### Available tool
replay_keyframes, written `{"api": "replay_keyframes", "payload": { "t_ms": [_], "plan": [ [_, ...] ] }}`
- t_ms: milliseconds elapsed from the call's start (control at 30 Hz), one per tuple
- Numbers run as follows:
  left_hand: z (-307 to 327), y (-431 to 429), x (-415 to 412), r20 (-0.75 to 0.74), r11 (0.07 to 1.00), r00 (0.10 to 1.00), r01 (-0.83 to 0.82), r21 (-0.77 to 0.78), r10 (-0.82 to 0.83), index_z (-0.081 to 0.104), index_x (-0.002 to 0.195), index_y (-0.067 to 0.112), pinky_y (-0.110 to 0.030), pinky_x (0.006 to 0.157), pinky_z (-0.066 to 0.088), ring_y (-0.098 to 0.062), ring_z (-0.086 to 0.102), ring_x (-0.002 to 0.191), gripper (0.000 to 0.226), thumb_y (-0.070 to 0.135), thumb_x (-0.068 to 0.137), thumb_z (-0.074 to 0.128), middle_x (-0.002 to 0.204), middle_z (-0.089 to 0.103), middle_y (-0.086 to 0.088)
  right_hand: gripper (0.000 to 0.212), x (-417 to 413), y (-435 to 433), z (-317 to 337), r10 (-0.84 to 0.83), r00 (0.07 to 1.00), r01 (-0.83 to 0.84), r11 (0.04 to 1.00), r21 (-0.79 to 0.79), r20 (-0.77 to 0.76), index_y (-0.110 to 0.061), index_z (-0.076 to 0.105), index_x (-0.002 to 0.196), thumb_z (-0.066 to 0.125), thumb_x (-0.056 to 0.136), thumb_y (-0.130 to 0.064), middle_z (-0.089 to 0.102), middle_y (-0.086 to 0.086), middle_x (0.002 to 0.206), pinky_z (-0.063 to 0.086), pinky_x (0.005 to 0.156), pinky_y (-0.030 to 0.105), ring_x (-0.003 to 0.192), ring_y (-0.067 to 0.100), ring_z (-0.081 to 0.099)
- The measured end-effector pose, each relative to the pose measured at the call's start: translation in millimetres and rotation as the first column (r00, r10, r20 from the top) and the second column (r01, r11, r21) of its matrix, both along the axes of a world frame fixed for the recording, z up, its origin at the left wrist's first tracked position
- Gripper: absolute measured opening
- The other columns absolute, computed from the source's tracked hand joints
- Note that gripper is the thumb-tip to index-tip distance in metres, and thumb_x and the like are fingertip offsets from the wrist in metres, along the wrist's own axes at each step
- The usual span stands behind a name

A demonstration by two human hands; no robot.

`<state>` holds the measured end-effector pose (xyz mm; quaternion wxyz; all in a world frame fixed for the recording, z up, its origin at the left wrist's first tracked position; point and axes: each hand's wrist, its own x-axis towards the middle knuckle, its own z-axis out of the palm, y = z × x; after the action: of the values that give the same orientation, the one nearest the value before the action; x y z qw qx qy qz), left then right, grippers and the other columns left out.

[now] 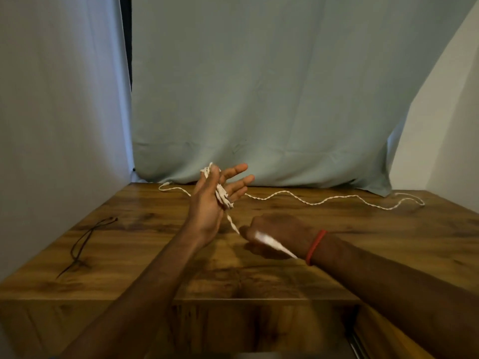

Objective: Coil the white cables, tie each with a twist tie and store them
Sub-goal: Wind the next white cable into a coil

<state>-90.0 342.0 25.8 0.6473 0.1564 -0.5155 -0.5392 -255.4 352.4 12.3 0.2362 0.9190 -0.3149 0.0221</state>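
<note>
Where braided cable coils, left hand splays.

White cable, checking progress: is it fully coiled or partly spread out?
Partly coiled: the white cable has loops around the left hand, but a long stretch lies loose across the table.

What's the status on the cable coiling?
Left hand open, white cable looped round it. Right hand grips the cable, blurred. Rest trails across table. Nothing in the way.

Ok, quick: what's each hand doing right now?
Left hand: open, white cable wound round it.
Right hand: curled, gripping that cable.
</note>
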Motion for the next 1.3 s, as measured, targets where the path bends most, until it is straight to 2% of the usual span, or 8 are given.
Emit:
{"api": "replay_keyframes", "payload": {
  "t_ms": [200, 333, 533, 667, 833, 1033, 1167, 1300],
  "plan": [
    [-6, 10, -8, 0.392, 0.918, 0.845, -0.252, -0.307, 0.363, 0.043, 0.098, 0.027, -0.012, 0.063, 0.048, 0.008, 0.060, 0.063, 0.014, 0.028, 0.109, 0.035, 0.076, 0.067, 0.029, 0.022, 21, 18, 51, -0.105, 0.932, -0.099, 0.847, 0.523, 0.347, -0.002, 0.073, 0.070, 0.074, 0.085, -0.019, 0.068, 0.003, 0.061, 0.048, 0.083, 0.020, 0.067, -0.003, 0.060],
    [-13, 3, -1, 0.468, 0.855, 0.746, -0.264, -0.445, 0.474, 0.047, 0.099, 0.031, -0.030, 0.066, 0.046, -0.002, 0.053, 0.068, 0.024, 0.053, 0.098, 0.039, 0.074, 0.058, 0.020, 0.031, 6, 21, 66, -0.421, 0.732, -0.245, 0.570, 0.784, 0.535, 0.006, 0.071, 0.083, 0.071, 0.091, -0.025, 0.064, 0.003, 0.057, 0.041, 0.041, 0.019, 0.043, 0.010, 0.054],
    [-7, 9, 2, 0.375, 0.967, 0.914, -0.065, -0.246, 0.157, 0.064, 0.097, 0.019, -0.021, 0.042, 0.025, -0.006, 0.035, 0.045, 0.060, 0.076, 0.087, 0.048, 0.056, 0.047, 0.008, 0.032, -22, 14, 69, -0.505, 0.580, -0.570, 0.309, 0.762, 0.639, -0.006, 0.067, 0.122, 0.058, 0.092, 0.001, 0.072, 0.012, 0.089, 0.049, 0.056, 0.021, 0.069, 0.019, 0.064],
    [-8, 15, 4, 0.433, 0.942, 0.901, 0.177, -0.284, -0.038, 0.064, 0.114, 0.006, -0.020, 0.042, 0.025, -0.005, 0.033, 0.046, 0.067, 0.062, 0.077, 0.072, 0.059, 0.046, 0.007, 0.056, -45, 5, 72, -0.493, 0.621, -0.663, 0.084, 0.744, 0.610, 0.000, 0.049, 0.140, 0.050, 0.094, -0.034, 0.067, 0.017, 0.106, 0.053, 0.070, 0.028, 0.086, 0.024, 0.064],
    [-10, 13, 0, 0.483, 0.987, 0.873, 0.134, -0.094, -0.073, 0.055, 0.080, 0.007, -0.029, 0.044, 0.013, -0.010, 0.021, 0.044, 0.035, 0.040, 0.086, 0.068, 0.054, 0.030, -0.003, 0.043, -25, -4, 49, -0.681, 0.124, -0.562, 0.551, 0.616, 0.722, -0.014, 0.063, 0.078, 0.049, 0.099, -0.049, 0.050, 0.003, 0.063, 0.034, 0.046, 0.022, 0.051, 0.013, 0.044],
    [-11, 7, 7, 0.254, 0.905, 0.869, 0.415, 0.092, -0.425, 0.045, 0.069, 0.017, -0.027, 0.041, 0.009, -0.008, 0.017, 0.031, 0.048, 0.058, 0.089, 0.060, 0.043, 0.027, 0.005, 0.033, -6, -8, 33, -0.321, 0.150, -0.113, 0.934, 0.339, 0.935, -0.019, 0.058, 0.077, 0.065, 0.092, -0.048, 0.053, -0.004, 0.065, 0.044, 0.056, 0.028, 0.058, 0.009, 0.048],
    [-5, 7, 16, 0.165, 0.823, 0.806, 0.552, 0.135, -0.568, 0.049, 0.069, 0.018, -0.023, 0.039, 0.013, -0.010, 0.012, 0.032, 0.049, 0.061, 0.082, 0.069, 0.042, 0.023, 0.006, 0.053, 7, -9, 35, -0.506, 0.219, -0.409, 0.729, 0.549, 0.834, -0.028, 0.050, 0.136, 0.046, 0.094, -0.059, 0.063, 0.001, 0.125, 0.057, 0.091, 0.039, 0.113, 0.018, 0.064],
    [-2, 7, 24, 0.098, 0.815, 0.809, 0.569, 0.114, -0.579, 0.052, 0.068, 0.019, -0.020, 0.036, 0.017, -0.008, 0.012, 0.030, 0.047, 0.060, 0.080, 0.073, 0.043, 0.017, 0.005, 0.055, 15, -4, 24, -0.601, 0.141, -0.641, 0.551, 0.535, 0.787, -0.015, 0.065, 0.126, 0.039, 0.099, -0.055, 0.071, 0.017, 0.117, 0.054, 0.090, 0.048, 0.108, 0.032, 0.068]
  ]
}}
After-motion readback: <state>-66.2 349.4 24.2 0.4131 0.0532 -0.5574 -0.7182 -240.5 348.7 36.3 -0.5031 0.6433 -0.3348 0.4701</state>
